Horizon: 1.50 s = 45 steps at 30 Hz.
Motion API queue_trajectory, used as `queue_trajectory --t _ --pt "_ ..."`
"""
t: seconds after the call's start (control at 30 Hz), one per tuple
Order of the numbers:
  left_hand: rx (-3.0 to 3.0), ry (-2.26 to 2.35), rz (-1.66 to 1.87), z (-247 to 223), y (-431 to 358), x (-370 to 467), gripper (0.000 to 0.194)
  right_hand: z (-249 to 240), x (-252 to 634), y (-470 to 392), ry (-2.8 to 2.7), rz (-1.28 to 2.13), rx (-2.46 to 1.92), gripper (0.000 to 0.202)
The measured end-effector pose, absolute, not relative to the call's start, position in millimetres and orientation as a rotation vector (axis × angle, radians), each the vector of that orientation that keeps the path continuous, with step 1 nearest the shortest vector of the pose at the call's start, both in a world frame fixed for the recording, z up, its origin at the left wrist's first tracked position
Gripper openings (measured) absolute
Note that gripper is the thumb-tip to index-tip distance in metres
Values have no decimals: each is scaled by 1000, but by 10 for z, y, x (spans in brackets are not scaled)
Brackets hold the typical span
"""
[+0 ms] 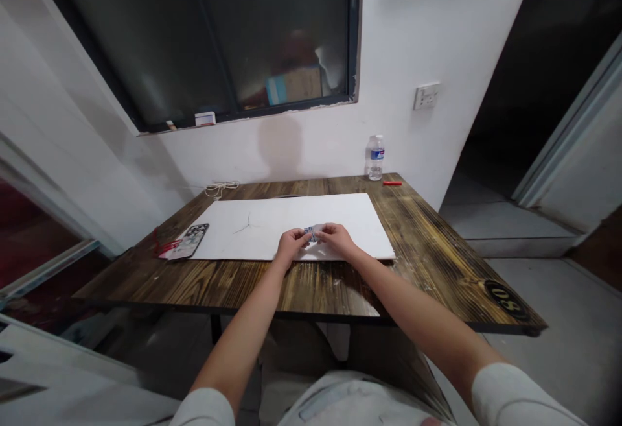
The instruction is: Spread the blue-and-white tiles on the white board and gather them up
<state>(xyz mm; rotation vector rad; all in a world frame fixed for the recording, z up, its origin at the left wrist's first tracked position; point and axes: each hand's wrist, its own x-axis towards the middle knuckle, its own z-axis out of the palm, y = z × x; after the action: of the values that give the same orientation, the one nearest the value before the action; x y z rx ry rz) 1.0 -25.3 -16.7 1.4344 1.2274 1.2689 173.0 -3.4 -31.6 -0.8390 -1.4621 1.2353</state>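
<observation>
A: so where was the small blue-and-white thing?

B: between the left hand and right hand, over the near half of the white board on the table. too small to tell what it was tbh

A: and the grip?

B: fingertips pinched on it from both sides. clear bottle stood near the table's far edge, red pen-like stick just beside it

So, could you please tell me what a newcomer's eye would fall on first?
Probably the white board on the dark wooden table, where the left hand and right hand pinch a small item near the board's front edge. After that, perhaps the clear bottle by the table's far right corner.
</observation>
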Motion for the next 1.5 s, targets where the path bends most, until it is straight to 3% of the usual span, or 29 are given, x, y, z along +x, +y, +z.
queue_trajectory --t 0.43,0.93,1.5 --pt "1345 1233 1385 -154 -216 12 41 -305 1744 -10 -1309 1206 -844 30" --pt "1284 1170 1302 -113 -259 21 47 -263 1714 -39 -1176 1420 -776 41" --pt "1315 1194 1420 -132 -214 6 44 -272 1703 -24 -1053 1428 -726 43"
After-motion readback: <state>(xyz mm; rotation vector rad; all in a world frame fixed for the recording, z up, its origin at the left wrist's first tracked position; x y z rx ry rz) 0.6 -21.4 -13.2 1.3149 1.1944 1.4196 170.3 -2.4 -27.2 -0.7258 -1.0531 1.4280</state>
